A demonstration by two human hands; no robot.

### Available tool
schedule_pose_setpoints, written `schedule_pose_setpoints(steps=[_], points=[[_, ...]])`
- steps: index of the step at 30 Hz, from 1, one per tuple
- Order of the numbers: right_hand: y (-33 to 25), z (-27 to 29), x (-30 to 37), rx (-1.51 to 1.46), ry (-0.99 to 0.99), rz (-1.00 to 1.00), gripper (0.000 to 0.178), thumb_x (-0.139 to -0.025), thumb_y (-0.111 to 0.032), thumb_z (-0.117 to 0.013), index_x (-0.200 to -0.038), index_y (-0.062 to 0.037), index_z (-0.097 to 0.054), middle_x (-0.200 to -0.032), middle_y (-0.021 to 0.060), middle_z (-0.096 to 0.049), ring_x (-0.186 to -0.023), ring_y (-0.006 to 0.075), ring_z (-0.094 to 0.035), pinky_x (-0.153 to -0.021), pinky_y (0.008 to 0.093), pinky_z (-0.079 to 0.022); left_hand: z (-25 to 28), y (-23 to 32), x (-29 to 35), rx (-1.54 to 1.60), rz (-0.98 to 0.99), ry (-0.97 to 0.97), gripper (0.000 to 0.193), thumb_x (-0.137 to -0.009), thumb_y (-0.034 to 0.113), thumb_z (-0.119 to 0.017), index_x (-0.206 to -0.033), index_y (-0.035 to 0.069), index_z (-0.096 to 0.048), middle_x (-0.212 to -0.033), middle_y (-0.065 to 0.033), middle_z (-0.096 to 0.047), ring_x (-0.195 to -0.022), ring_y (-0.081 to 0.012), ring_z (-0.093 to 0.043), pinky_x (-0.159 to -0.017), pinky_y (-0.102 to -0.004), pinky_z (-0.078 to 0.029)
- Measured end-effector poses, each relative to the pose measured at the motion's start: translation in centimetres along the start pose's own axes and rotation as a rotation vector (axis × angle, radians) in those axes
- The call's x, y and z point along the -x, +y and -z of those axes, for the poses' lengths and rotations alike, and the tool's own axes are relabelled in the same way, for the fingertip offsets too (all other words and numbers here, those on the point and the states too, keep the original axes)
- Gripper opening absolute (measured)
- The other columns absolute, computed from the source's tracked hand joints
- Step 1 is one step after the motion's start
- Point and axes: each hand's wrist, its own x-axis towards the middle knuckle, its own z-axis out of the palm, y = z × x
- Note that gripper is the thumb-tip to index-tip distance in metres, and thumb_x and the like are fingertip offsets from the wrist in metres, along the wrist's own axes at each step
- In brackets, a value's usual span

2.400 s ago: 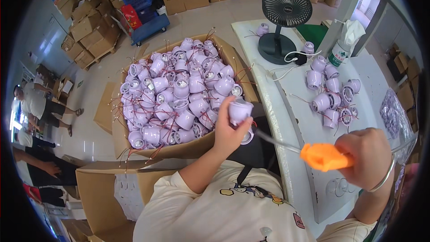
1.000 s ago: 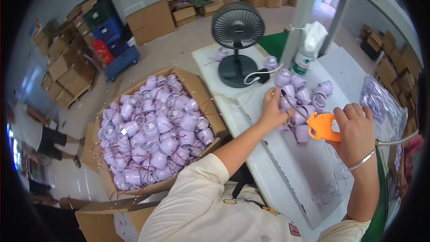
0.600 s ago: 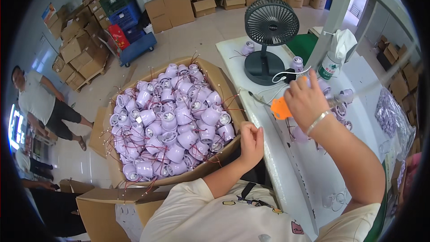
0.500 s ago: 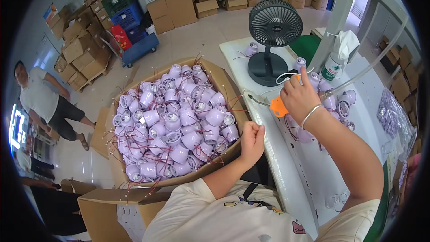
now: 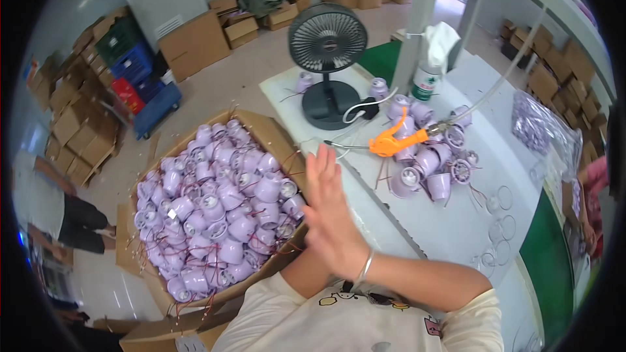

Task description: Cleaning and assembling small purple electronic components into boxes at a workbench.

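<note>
My right hand (image 5: 334,218), with a silver bangle at its wrist, is raised before my body at the near edge of the white table. Its fingers are stretched out and hold nothing; they are slightly blurred. Behind it my left forearm (image 5: 305,272) comes up, and the left hand is mostly covered, so its fingers cannot be made out. Left of both hands a large cardboard box (image 5: 264,132) is heaped with lilac plastic cups (image 5: 229,197) trailing thin red wires. On the table lies an orange air blow gun (image 5: 391,142) with a thin metal nozzle, touching no hand.
More lilac cups (image 5: 427,160) lie around the blow gun. A black fan (image 5: 329,101), a tissue canister (image 5: 425,81) and a metal post (image 5: 417,19) stand farther back. Clear rings (image 5: 502,228) and a plastic bag (image 5: 541,124) are at the right. Another person (image 5: 42,202) stands at far left.
My right hand has let go of the orange blow gun, now lying on the table, and come left in front of my left hand. The whole view has shifted rightward.
</note>
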Motion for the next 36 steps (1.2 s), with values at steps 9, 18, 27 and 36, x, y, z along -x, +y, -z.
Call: schedule_pose_setpoints(steps=[9, 18, 27, 36], points=[[4.8, 4.8, 0.8, 0.046, -0.002, 0.239, 0.081, -0.082, -0.055, -0.057, -0.144, -0.0089, -0.035, -0.153, 0.0264, -0.014, -0.142, 0.0434, -0.011, -0.110, 0.0564, -0.011, -5.2, 3.0, 0.8, 0.445, 0.511, 0.026, 0.088, -0.088, 0.072, -0.024, -0.151, 0.012, -0.007, -0.158, -0.0118, -0.008, -0.143, -0.0343, -0.012, -0.115, -0.0501, -0.005], [0.6, 8.4, 7.3, -0.726, 0.000, -0.580, 0.053, -0.100, -0.029, -0.041, -0.144, -0.0011, -0.028, -0.138, 0.0164, -0.044, -0.128, 0.0208, -0.043, -0.104, 0.0342, -0.035, -5.3, -2.8, 3.4, -0.279, -0.307, -0.509, 0.060, -0.096, 0.046, -0.046, -0.133, -0.002, -0.038, -0.142, -0.0252, -0.033, -0.135, -0.0407, -0.031, -0.114, -0.0474, -0.024], [-0.3, 14.1, 17.0, -0.708, 0.219, -0.580, 0.037, -0.089, -0.006, -0.062, -0.124, 0.0016, -0.051, -0.101, 0.0085, -0.066, -0.093, 0.0134, -0.062, -0.085, 0.0279, -0.048, -3.9, -7.3, 1.3, -1.328, 0.084, -0.431, 0.072, -0.064, 0.026, -0.081, -0.121, 0.001, -0.046, -0.109, -0.0158, -0.049, -0.106, -0.0317, -0.047, -0.089, -0.0430, -0.036], [2.0, 14.7, 17.1, -1.006, 0.329, -0.729, 0.043, -0.096, -0.025, -0.055, -0.130, 0.0003, -0.047, -0.114, 0.0120, -0.062, -0.101, 0.0170, -0.061, -0.087, 0.0314, -0.049, -9.7, -1.5, 2.9, -1.076, -0.196, -0.569, 0.057, -0.055, 0.003, -0.076, -0.110, 0.002, -0.059, -0.102, -0.0114, -0.047, -0.093, -0.0258, -0.052, -0.081, -0.0348, -0.045]])
